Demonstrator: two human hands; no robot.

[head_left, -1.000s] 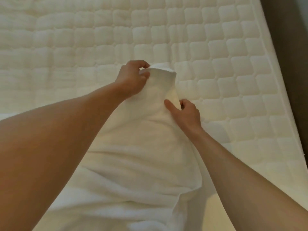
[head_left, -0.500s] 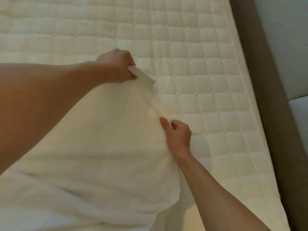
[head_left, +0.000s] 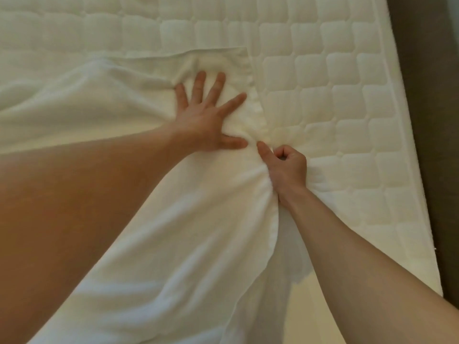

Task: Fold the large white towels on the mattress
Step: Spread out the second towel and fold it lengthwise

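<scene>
Pressing down on white towel (head_left: 173, 232) with left hand (head_left: 206, 120): palm flat, fingers straight and splayed, just short of far right corner. Gripping bunched right edge of towel with right hand (head_left: 285, 170): fingers curled in, thumb out along cloth, close beside left thumb. Spread rumpled across quilted mattress (head_left: 335, 95), far edge lying flat, near part trailing toward camera. Along right of mattress, dark bed frame (head_left: 422, 120).
</scene>
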